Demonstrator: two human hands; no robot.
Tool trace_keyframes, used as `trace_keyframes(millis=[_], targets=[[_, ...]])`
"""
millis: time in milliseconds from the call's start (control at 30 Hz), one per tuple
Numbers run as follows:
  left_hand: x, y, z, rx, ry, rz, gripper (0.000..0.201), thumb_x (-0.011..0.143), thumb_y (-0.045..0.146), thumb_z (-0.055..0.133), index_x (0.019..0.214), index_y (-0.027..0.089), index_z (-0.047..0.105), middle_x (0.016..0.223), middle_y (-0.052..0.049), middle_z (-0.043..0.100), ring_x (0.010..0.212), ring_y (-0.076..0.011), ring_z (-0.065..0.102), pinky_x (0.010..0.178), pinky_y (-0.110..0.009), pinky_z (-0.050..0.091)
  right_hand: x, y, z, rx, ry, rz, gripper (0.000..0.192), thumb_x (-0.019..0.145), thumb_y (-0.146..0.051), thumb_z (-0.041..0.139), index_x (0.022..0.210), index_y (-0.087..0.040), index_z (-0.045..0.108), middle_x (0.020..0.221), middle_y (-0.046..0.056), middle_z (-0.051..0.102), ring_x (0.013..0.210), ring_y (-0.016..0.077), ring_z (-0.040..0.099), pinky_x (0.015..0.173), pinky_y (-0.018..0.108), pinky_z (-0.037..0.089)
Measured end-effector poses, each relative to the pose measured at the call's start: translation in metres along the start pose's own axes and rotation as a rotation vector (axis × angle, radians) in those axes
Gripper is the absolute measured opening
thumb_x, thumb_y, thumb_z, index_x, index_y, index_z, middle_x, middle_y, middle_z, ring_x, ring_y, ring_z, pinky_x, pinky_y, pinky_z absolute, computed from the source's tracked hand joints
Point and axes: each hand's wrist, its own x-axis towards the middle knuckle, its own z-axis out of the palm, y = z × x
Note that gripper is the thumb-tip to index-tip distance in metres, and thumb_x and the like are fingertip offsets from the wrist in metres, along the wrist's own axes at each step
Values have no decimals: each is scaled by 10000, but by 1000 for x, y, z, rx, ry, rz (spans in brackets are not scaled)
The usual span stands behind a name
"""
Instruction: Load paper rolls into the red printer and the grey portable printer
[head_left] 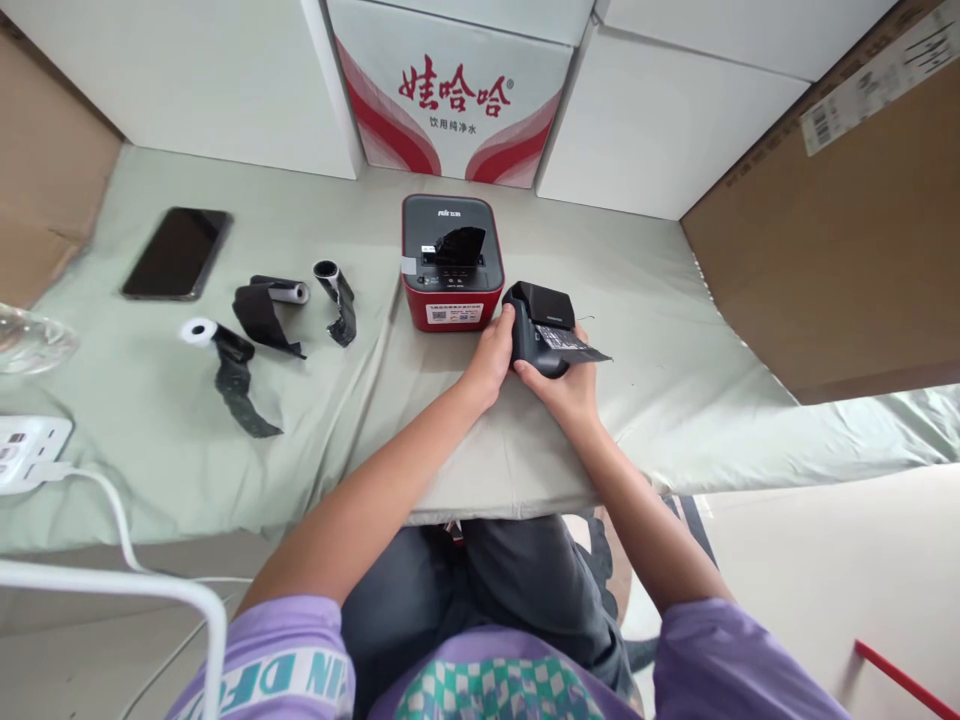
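1. Table point(187, 480), covered in a pale green cloth, fills most of the view; the person sits at its near edge, so everything lies within arm's reach.
2. White cartons point(195, 90) and a red-and-white water carton point(457, 100) line the far edge, with a big brown cardboard box point(840, 270) at right; together they wall in the work area.
3. Red-and-black label printer point(452, 262) stands upright at the centre, just beyond the hands, a black strip curling out of its top slot. It sits just beside the handheld unit but is untouched.
4. Small black handheld printer point(541, 325) rests on the cloth at the near centre, right of the red printer. Its lid is tilted up, and a dark label strip point(574, 345) sticks out to the right.
5. Left hand point(491, 358) is curled against the small printer's left side, thumb up on the body, seemingly bracing it so it does not slide.
6. Right hand point(564, 385) cups the printer from below and the front, fingers wrapped on the casing under the strip; it is gripping, not loose.
7. Black smartphone point(178, 253) lies flat, screen up, at far left, well apart from the hands.
8. Three partly unrolled black label rolls point(259, 320) lie between the phone and the red printer, tails loose, parked aside.
9. White power strip point(26, 450) with a cable sits at the left edge, and a clear plastic object point(30, 340) above it is cut off by the frame.
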Motion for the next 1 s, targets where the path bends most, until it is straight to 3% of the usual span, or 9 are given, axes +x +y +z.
trace_keyframes(millis=[433,600,700,800,1000], targets=[[4,-4,-1,-45,-22,12,503,1004,635,455,1112,211,704,1001,-99,753,1011,-278,719,894,-417,580,1,-3,-1,-33,-23,-21,833,667,-560,825,1366,-198,552,1350,161,648,1261,348,618,1084,533,494],[7,-15,-3,12,34,154,411,999,564,524,1056,199,704,860,-63,708,883,-230,712,854,-379,583,5,-5,-5,-91,32,3,837,634,-518,837,1342,-185,543,1321,165,658,1227,350,628,1071,514,494],[9,-21,-6,116,51,295,305,1001,421,548,1164,228,718,984,-69,747,1049,-237,704,967,-374,555,11,1,-7,-166,68,-2,832,610,-514,841,1314,-180,549,1291,169,662,1214,364,623,1058,519,492],[8,-23,-8,219,25,388,325,964,301,576,1250,245,721,1188,-68,755,1282,-239,623,1109,-378,479,17,10,-8,-237,87,10,843,591,-531,836,1306,-179,559,1255,175,665,1188,381,614,1046,559,478],[6,-21,-8,320,13,427,366,935,234,576,1266,219,730,1272,-67,743,1354,-252,586,1177,-408,433,20,19,-3,-346,106,103,932,551,-613,816,1332,-180,551,1268,194,655,1209,422,570,1058,652,411]])
